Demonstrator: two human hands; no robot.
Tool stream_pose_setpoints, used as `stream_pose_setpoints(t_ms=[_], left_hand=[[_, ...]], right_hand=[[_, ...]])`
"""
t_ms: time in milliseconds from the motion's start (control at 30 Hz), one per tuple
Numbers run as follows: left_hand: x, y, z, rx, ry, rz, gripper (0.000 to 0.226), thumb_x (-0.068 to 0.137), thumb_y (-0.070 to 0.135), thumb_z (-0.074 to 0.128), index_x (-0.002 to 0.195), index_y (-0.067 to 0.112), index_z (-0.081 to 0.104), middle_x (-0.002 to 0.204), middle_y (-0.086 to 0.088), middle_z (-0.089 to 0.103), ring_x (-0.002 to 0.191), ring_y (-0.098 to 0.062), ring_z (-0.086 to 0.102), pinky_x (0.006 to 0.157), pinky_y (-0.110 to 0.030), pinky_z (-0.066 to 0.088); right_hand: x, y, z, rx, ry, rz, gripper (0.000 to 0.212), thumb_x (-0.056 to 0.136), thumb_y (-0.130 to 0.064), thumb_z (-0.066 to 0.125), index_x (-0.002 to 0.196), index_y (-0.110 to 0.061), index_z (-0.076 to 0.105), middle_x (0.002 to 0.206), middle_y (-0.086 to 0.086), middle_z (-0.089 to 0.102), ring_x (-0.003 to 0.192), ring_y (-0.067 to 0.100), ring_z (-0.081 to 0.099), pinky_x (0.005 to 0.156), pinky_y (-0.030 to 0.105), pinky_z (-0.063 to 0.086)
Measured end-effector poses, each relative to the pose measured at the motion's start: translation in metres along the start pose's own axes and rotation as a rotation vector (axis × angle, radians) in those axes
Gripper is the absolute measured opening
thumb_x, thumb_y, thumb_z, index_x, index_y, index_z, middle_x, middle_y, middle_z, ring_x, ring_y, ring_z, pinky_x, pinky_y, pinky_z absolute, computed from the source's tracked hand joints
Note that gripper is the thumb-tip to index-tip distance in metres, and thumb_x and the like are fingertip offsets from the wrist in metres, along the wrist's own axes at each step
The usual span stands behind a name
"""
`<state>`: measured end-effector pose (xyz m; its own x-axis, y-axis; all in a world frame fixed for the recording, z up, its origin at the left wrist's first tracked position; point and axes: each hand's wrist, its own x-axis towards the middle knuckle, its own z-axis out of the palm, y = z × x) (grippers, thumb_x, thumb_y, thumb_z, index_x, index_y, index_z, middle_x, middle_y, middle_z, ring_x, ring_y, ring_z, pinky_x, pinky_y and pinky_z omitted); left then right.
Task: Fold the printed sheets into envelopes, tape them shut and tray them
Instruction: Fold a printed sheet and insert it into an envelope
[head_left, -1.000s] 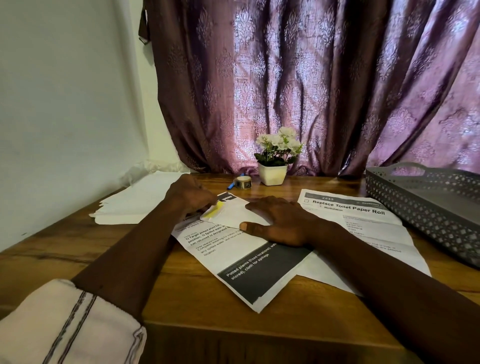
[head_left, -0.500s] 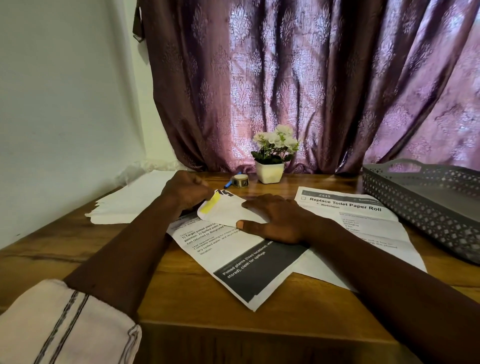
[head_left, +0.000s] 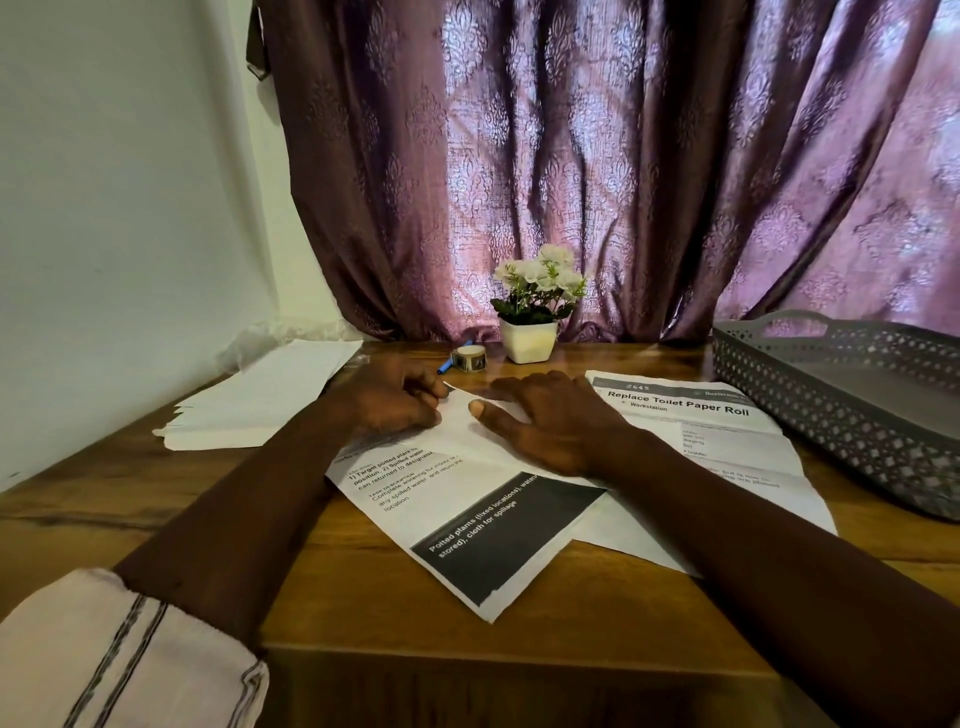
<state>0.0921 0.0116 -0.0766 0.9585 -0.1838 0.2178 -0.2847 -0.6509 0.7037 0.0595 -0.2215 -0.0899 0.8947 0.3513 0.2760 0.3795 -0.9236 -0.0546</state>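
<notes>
A printed sheet (head_left: 467, 525) with a black band lies slanted on the wooden table (head_left: 363, 613) in front of me, its far corner folded over white side up. My left hand (head_left: 395, 402) pinches that folded corner at its far edge. My right hand (head_left: 550, 421) lies flat on the folded flap, fingers spread, thumb pointing left. A second printed sheet (head_left: 717, 431), headed "Replace Toilet Paper Roll", lies to the right, partly under the first. A grey perforated tray (head_left: 841, 410) stands at the right edge. A small tape roll (head_left: 468, 358) sits behind my hands.
A stack of white sheets (head_left: 260, 400) lies at the left near the wall. A white pot of flowers (head_left: 530, 338) stands at the back centre before a purple curtain. A blue pen (head_left: 449, 364) lies beside the tape.
My left hand has pressed the lifted corner down flatter; the yellow mark on it is now hidden. My right hand stays on the flap.
</notes>
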Motion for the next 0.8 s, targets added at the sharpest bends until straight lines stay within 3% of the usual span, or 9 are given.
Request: stream_pose_setpoints(t_ms=[133, 200, 267, 367, 467, 567, 667, 800], left_hand=[[-0.002, 0.0, -0.001, 0.031, -0.026, 0.025, 0.037, 0.08, 0.005, 0.083, 0.113, 0.021, 0.077, 0.106, 0.004, 0.075, 0.101, -0.009, 0.069, 0.094, -0.024, 0.054], [-0.003, -0.002, 0.0, 0.017, -0.057, 0.029, 0.048, 0.081, 0.003, 0.081, 0.123, 0.023, 0.072, 0.118, 0.006, 0.072, 0.114, -0.006, 0.066, 0.101, -0.024, 0.051], [-0.003, -0.003, 0.001, -0.002, -0.087, 0.036, 0.055, 0.081, 0.0, 0.08, 0.128, 0.026, 0.068, 0.122, 0.006, 0.07, 0.12, -0.005, 0.062, 0.097, -0.021, 0.05], [-0.006, 0.0, 0.001, -0.004, -0.066, 0.059, 0.06, 0.08, 0.001, 0.079, 0.131, 0.029, 0.064, 0.117, 0.008, 0.067, 0.114, -0.003, 0.061, 0.088, -0.017, 0.048], [-0.007, 0.003, -0.003, -0.073, 0.007, 0.141, 0.068, 0.077, -0.001, 0.084, 0.136, 0.023, 0.059, 0.11, 0.005, 0.07, 0.093, 0.005, 0.065, 0.08, -0.016, 0.051], [-0.007, 0.006, -0.009, -0.143, 0.208, 0.233, 0.051, 0.072, 0.005, 0.09, 0.116, 0.02, 0.069, 0.08, 0.009, 0.071, 0.064, 0.004, 0.064, 0.067, -0.02, 0.053], [-0.01, 0.011, -0.01, -0.163, 0.36, 0.336, 0.022, 0.076, 0.011, 0.089, 0.092, 0.014, 0.074, 0.079, 0.007, 0.076, 0.069, -0.003, 0.068, 0.067, -0.019, 0.057], [-0.011, 0.008, -0.013, -0.046, 0.351, 0.398, 0.019, 0.072, 0.011, 0.091, 0.076, 0.015, 0.073, 0.075, 0.006, 0.075, 0.067, -0.003, 0.067, 0.066, -0.02, 0.053]], right_hand=[[-0.001, 0.004, -0.003, -0.151, 0.061, 0.062, 0.079, 0.088, -0.084, 0.022, 0.137, -0.035, 0.059, 0.139, 0.008, 0.06, 0.129, 0.03, 0.048, 0.107, 0.05, 0.032], [0.0, 0.003, -0.003, -0.161, 0.047, 0.07, 0.077, 0.088, -0.085, 0.029, 0.136, -0.033, 0.06, 0.141, 0.009, 0.058, 0.131, 0.03, 0.047, 0.109, 0.05, 0.031], [0.001, 0.004, -0.001, -0.127, 0.037, 0.074, 0.079, 0.085, -0.087, 0.032, 0.137, -0.034, 0.059, 0.14, 0.009, 0.057, 0.13, 0.031, 0.047, 0.109, 0.048, 0.034], [0.0, 0.004, -0.002, -0.074, 0.117, 0.051, 0.077, 0.085, -0.082, 0.042, 0.135, -0.026, 0.059, 0.128, 0.008, 0.057, 0.12, 0.029, 0.051, 0.103, 0.044, 0.044], [-0.003, 0.003, -0.009, -0.168, 0.357, -0.084, 0.065, 0.087, -0.066, 0.058, 0.134, -0.021, 0.059, 0.114, 0.007, 0.053, 0.106, 0.029, 0.054, 0.091, 0.04, 0.047], [-0.004, 0.001, -0.024, -0.281, 0.659, -0.243, 0.045, 0.088, -0.044, 0.07, 0.122, -0.015, 0.065, 0.109, 0.01, 0.056, 0.097, 0.032, 0.056, 0.079, 0.041, 0.043], [-0.004, -0.004, -0.034, -0.43, 0.878, -0.346, 0.027, 0.094, -0.03, 0.069, 0.115, -0.013, 0.07, 0.103, 0.011, 0.061, 0.091, 0.032, 0.058, 0.073, 0.041, 0.038], [-0.005, -0.011, -0.03, -0.505, 0.791, -0.379, 0.028, 0.091, -0.037, 0.074, 0.11, -0.016, 0.071, 0.1, 0.007, 0.062, 0.087, 0.027, 0.057, 0.067, 0.037, 0.041]])
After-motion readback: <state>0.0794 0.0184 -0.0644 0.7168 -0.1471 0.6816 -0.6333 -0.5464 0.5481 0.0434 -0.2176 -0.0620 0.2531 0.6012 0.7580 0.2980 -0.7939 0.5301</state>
